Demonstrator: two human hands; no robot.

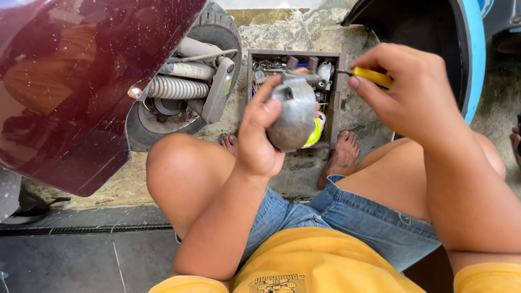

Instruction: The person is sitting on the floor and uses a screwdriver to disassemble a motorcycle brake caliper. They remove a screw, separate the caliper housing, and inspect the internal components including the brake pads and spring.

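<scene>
**A:** What is my left hand (259, 138) doing?

**B:** It is wrapped tight around a grey metal part (293, 116). The part is round and a bit dusty. The thumb lies on the near side and the fingers curl around the back.

**A:** Where is that part?

**B:** I hold it up in the air, between my knees. It hangs right over the tool box (296, 95), so it hides some of the box.

**A:** And my right hand (404, 89)?

**B:** It is closed on a tool with a yellow handle (373, 76). The thin metal tip pokes out to the left, close to the top of the grey part. I cannot tell if the tip touches it.

**A:** What is in the box?

**B:** The box is brown and sits on the rough ground. It is full of small metal bits and tools, all mixed up. Something bright yellow-green (313, 133) peeks out just behind the grey part.

**A:** What else is near?

**B:** My bare feet stand on each side of the box. I wear blue jean shorts (347, 220) and a yellow shirt (315, 263). To the left is a dark red scooter (76, 81). Its back wheel (217, 32) and a grey spring (175, 88) show beside it. At the top right is a blue scooter body (472, 54).
</scene>
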